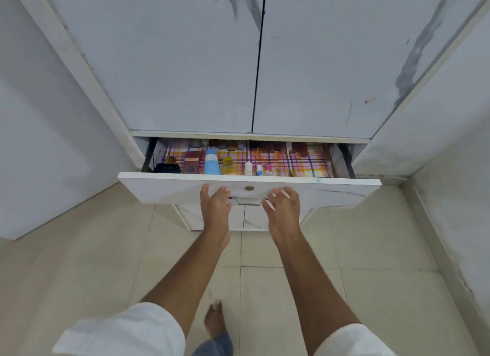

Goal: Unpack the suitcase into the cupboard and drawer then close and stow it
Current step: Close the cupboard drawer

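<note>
A white marbled drawer point(164, 190) stands pulled partly out of the cupboard point(185, 64), whose two upper doors are closed. Inside, on a plaid liner, lie a blue-and-white bottle point(211, 161), a yellow bottle point(228, 165), a black box point(167, 168), a maroon box point(191, 162) and several small vials. My left hand point(215, 204) and my right hand point(282, 206) rest with relaxed fingers against the drawer front, either side of its recessed handle point(248, 201) below the keyhole point(249, 188). The suitcase is out of view.
White walls point(39, 117) flank the cupboard left and right. Two lower cupboard doors point(238, 219) sit beneath the drawer. The floor is beige tile point(79, 263). My bare foot point(215, 320) shows at the bottom centre.
</note>
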